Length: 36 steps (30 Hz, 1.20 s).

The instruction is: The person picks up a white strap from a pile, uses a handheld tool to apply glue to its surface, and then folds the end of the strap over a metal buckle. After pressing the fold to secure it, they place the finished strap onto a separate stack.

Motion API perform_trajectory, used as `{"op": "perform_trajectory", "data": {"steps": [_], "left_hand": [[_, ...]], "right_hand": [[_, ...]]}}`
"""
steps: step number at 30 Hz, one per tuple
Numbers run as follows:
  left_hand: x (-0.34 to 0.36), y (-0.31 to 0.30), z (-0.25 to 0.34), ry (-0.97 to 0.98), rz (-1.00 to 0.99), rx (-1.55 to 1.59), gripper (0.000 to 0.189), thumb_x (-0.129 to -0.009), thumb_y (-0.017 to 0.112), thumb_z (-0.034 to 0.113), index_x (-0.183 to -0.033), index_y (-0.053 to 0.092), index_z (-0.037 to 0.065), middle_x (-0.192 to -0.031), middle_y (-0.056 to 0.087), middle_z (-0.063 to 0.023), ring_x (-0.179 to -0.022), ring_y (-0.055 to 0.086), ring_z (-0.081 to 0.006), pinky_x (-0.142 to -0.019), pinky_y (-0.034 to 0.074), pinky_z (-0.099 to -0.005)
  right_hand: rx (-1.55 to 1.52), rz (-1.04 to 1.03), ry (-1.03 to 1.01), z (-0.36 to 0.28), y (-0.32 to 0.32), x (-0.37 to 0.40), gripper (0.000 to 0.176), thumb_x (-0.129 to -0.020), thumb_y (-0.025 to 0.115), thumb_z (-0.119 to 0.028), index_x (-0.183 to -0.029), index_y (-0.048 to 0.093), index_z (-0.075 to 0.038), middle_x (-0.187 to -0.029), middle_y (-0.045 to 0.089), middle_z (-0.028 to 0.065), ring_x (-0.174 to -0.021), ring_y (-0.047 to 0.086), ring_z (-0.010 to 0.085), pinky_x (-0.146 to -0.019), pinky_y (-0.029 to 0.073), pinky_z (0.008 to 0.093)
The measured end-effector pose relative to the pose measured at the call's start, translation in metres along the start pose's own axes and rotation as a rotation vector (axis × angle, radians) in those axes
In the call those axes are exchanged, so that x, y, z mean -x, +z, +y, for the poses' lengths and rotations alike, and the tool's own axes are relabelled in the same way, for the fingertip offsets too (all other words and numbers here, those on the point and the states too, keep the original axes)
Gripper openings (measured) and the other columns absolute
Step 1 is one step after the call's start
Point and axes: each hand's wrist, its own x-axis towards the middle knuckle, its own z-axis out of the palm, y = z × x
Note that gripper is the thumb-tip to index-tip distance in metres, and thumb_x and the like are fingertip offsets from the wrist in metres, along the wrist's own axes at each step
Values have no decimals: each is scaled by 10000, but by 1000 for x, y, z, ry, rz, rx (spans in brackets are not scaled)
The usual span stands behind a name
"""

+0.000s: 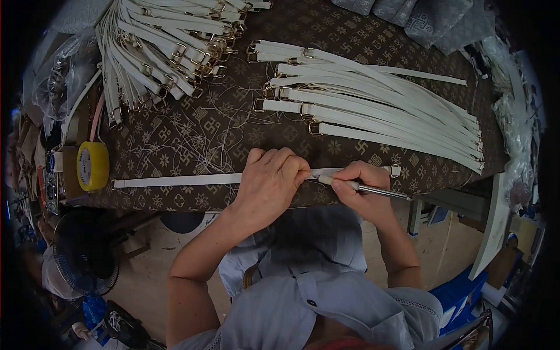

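A narrow white belt (175,181) lies lengthwise along the near edge of the patterned cloth, its buckle end (395,171) at the right. My left hand (269,179) is closed over the belt's middle, fingers bent and pinching it; the part beneath is hidden. In my right hand (366,189) is a slim pen-like tool (382,192) with a silver shaft and a pale front part. Its front end points left and meets the belt beside my left fingertips. Exactly what the tip touches is too small to tell.
Many white belts with gold buckles lie in a bundle (157,52) at the far left and a fanned stack (379,111) at the right. Loose threads (201,140) are scattered between. A yellow tape roll (93,166) stands at the left edge, above a black fan (86,252).
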Motion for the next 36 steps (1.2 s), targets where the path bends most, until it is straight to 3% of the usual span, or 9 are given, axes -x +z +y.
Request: {"op": "perform_trajectory", "data": {"steps": [17,19,20,22,26,28,32,34,36], "left_hand": [[2,-3,-3,-40,35,103,94,-817,607,106,-857,523,92,-788,537,-25,-712,539,-222,-689,343,-334],[4,-9,-4,-213,98,284,64,-851,577,103,-874,531,65,-817,541,-51,-714,534,-238,-689,365,-345],[6,-10,-7,-208,100,282,64,-851,577,103,-874,531,65,-817,541,-51,-714,534,-238,-689,365,-345],[12,-14,-17,-428,331,487,70,-871,561,105,-885,534,42,-852,549,-73,-720,533,-237,-702,386,-350],[17,-38,-42,-477,520,198,73,-887,548,111,-899,535,41,-895,560,-76,-762,536,-224,-748,384,-342],[17,-49,-45,-393,637,-333,72,-883,555,110,-901,533,44,-910,568,-70,-804,538,-228,-770,374,-341],[15,-44,-27,-262,589,-344,74,-884,554,112,-907,536,43,-912,570,-69,-826,531,-236,-794,362,-351],[14,-41,-25,-219,526,-264,90,-907,532,125,-914,539,36,-916,575,-62,-813,537,-201,-764,382,-322],[17,-70,-53,-425,750,-16,124,-930,511,136,-943,531,15,-931,580,-64,-812,544,-158,-709,412,-284]], "right_hand": [[3,51,-94,6,-1,1,88,-777,682,-60,-822,631,-4,-660,610,36,-562,535,57,-509,416,200],[-33,72,-43,5,-2,2,84,-790,673,-65,-821,631,0,-679,615,26,-582,530,47,-530,419,196],[-32,75,-47,6,-1,3,84,-790,673,-65,-821,631,0,-679,615,26,-582,530,47,-530,419,196],[-110,123,-7,8,-1,5,86,-798,668,-70,-824,629,2,-691,617,19,-598,525,39,-542,421,192],[-175,131,27,7,-2,7,88,-800,668,-72,-830,626,0,-691,617,17,-610,522,34,-553,422,190],[-182,125,55,9,-3,8,89,-804,665,-70,-837,622,1,-692,616,19,-613,522,32,-556,423,188],[-162,109,-26,11,-3,7,75,-819,618,-42,-863,592,12,-716,612,68,-555,551,65,-496,447,192],[-193,135,6,12,-3,8,72,-825,612,-45,-862,587,12,-709,608,68,-553,548,62,-491,448,188],[-228,154,36,9,-2,9,81,-819,635,-58,-853,600,7,-708,617,47,-589,547,52,-530,442,190]]}}
